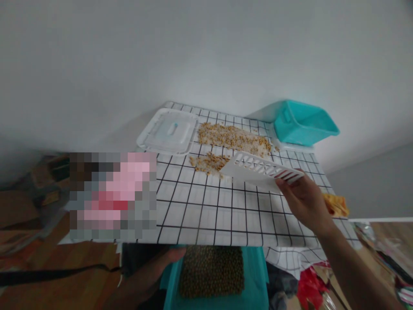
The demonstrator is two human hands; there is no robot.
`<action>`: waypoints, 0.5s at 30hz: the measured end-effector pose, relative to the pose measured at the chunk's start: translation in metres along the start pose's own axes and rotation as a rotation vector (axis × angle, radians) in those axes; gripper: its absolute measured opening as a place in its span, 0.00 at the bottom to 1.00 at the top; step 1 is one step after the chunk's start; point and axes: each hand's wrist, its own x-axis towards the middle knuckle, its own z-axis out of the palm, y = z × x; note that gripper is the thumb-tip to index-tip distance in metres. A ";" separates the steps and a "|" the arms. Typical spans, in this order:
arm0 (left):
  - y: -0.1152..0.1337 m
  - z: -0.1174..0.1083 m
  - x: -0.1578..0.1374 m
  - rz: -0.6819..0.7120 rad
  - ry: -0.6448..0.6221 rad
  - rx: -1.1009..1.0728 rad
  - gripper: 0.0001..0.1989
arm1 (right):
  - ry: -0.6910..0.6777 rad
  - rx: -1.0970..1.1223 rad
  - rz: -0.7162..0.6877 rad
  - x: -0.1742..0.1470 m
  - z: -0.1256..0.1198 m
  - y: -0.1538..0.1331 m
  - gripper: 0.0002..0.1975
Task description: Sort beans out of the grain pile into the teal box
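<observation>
In my right hand is a thin white slotted plastic panel, gripped by its right end. Its far left end touches or hovers over a small pile of yellowish beans mixed with white grains. Behind that, a larger spread of the same mix covers part of the grid-patterned tabletop. Below the table's front edge, my left hand is closed at the left side of a teal bin, thumb by its rim and the other fingers hidden. Many greenish-brown beans fill the bin's bottom.
A clear white-rimmed lid lies at the table's back left. A second teal bin stands at the back right against the wall. An orange-yellow packet or cloth is at the right edge. A blurred-out pink area covers the left side.
</observation>
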 end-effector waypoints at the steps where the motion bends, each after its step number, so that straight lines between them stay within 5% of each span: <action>1: 0.001 0.000 -0.001 -0.002 0.001 0.001 0.18 | -0.025 0.013 -0.006 0.005 0.003 0.000 0.08; 15: 0.002 0.005 0.002 -0.011 -0.031 -0.021 0.16 | -0.074 -0.034 0.026 -0.004 0.005 -0.006 0.08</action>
